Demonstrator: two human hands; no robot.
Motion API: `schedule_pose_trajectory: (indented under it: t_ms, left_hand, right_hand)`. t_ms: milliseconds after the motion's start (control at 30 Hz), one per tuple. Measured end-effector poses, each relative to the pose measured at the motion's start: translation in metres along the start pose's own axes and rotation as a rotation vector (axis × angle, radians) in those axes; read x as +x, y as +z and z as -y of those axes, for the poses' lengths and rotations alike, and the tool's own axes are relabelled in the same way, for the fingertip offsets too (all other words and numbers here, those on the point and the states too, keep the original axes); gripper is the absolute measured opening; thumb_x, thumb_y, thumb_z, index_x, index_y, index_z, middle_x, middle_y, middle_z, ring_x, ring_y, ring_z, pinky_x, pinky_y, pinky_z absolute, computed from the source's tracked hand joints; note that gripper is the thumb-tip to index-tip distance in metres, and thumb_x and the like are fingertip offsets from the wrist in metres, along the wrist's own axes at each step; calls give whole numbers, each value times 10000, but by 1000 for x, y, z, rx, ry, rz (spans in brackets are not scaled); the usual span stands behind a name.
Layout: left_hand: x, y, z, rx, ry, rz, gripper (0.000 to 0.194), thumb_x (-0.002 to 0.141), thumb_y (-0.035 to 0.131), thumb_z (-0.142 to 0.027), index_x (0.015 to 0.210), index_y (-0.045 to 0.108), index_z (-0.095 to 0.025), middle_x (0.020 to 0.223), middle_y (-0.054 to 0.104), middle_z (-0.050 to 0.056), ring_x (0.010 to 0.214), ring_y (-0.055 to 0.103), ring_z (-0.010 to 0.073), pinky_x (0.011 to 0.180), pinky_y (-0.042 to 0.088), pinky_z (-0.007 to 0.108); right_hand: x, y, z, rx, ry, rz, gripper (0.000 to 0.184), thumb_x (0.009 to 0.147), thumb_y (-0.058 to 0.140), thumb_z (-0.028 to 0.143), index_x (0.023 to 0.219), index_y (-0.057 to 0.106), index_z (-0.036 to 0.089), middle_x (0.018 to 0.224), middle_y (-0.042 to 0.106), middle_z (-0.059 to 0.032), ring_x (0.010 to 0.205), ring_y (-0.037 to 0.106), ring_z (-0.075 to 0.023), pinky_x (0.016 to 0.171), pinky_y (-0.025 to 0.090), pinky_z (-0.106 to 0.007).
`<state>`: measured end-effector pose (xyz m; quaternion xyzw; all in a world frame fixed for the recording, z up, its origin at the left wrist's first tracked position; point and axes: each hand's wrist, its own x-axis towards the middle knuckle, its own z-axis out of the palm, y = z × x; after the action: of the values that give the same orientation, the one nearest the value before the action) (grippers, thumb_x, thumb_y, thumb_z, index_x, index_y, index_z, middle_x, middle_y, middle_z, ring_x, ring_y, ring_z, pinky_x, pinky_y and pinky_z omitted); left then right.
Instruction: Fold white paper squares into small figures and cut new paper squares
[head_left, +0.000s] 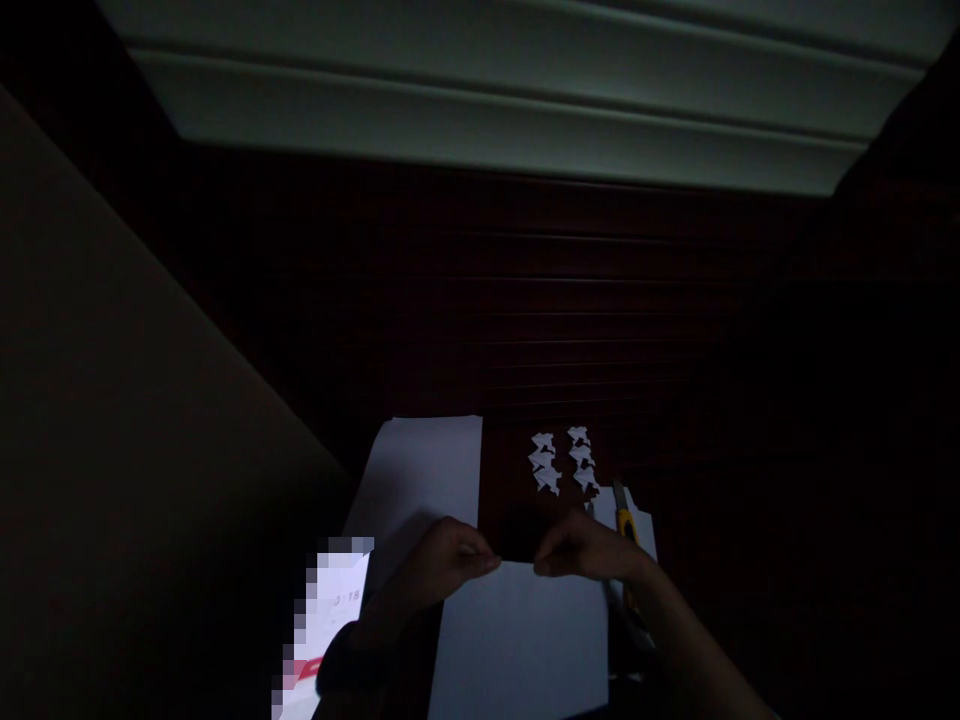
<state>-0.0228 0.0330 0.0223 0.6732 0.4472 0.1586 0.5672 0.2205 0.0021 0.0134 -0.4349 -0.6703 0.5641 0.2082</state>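
A sheet of white paper lies in front of me, its far edge between my two hands. My left hand pinches that edge near its left corner, thumb and fingers together. Farther right along the same edge, my right hand pinches the paper too. Beyond the hands, several small folded paper figures stand in two columns on the dark table. A larger white sheet lies to the left, partly behind my left hand and forearm.
Right of my right hand, a yellow utility knife rests on white paper. At lower left glows a phone-like screen, partly blurred out. A dark slatted surface and a pale slatted panel rise beyond the table; a wall runs along the left.
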Motion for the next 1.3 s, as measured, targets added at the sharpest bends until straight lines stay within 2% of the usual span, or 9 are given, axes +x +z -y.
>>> schedule_pose_trajectory:
  t_ms: [167, 333, 700, 833, 933, 967, 1033, 1100, 1300]
  left_hand:
    - [0, 12, -1, 20, 83, 167, 261, 700, 602, -386, 685, 748, -170, 592, 652, 19, 513, 494, 136, 495, 306, 232]
    - [5, 18, 7, 64, 61, 107, 254, 667, 627, -394, 645, 743, -169, 566, 641, 15, 500, 491, 135, 482, 293, 233]
    - [-3, -31, 20, 80, 31, 68, 253, 701, 626, -394, 622, 730, -177, 567, 654, 17, 503, 530, 147, 479, 326, 231]
    - [1, -39, 26, 106, -2, 69, 255, 718, 630, -391, 701, 739, -161, 659, 694, 28, 618, 594, 167, 552, 390, 232]
    - [5, -37, 26, 83, 10, 49, 264, 736, 619, -395, 733, 738, -159, 696, 701, 30, 670, 606, 175, 598, 413, 237]
    - [6, -35, 26, 76, 16, 40, 272, 742, 612, -399, 734, 734, -157, 689, 695, 28, 666, 601, 173, 596, 412, 237]
    - [8, -32, 26, 72, 34, 30, 296, 761, 586, -410, 729, 723, -149, 663, 673, 21, 642, 581, 164, 578, 398, 234]
    - [10, -30, 27, 91, 69, 44, 331, 794, 541, -417, 713, 708, -142, 629, 637, 11, 614, 548, 149, 562, 374, 231]
    - [10, -16, 22, 154, 151, 163, 367, 836, 478, -383, 629, 652, -135, 556, 520, -23, 531, 415, 102, 505, 272, 228]
  right_hand:
    - [5, 10, -2, -12, 17, 34, 202, 713, 625, 278, 810, 757, 161, 696, 694, -18, 578, 550, -141, 545, 395, -227]
    - [11, 11, -5, -6, 43, 76, 190, 680, 622, 203, 805, 762, 170, 738, 715, -22, 640, 598, -162, 588, 430, -233]
    - [-15, -39, -8, 38, 89, 105, 202, 747, 606, 279, 778, 753, 145, 702, 712, -47, 649, 646, -189, 612, 477, -269]
    - [-17, -44, -5, 47, 71, -138, 261, 764, 637, 342, 930, 725, 160, 932, 712, -80, 880, 649, -232, 776, 491, -325]
    - [-4, -29, -1, 87, -66, -296, 607, 675, 745, 336, 1242, 550, 244, 1256, 575, -65, 1112, 546, -238, 912, 439, -339]
    - [1, -22, -1, 94, -70, -285, 614, 669, 752, 337, 1241, 550, 243, 1219, 600, -65, 1076, 567, -232, 881, 456, -326]
    - [12, -11, -4, 37, -20, -312, 303, 725, 696, 378, 947, 711, 172, 919, 707, -68, 859, 639, -214, 738, 488, -291]
    - [20, -5, -11, -43, 22, -380, 257, 751, 663, 390, 762, 730, 143, 715, 700, -56, 690, 629, -188, 615, 464, -265]
    - [23, -7, -19, -56, -4, -362, 158, 723, 683, 303, 772, 741, 165, 725, 713, -43, 681, 625, -174, 594, 442, -241]
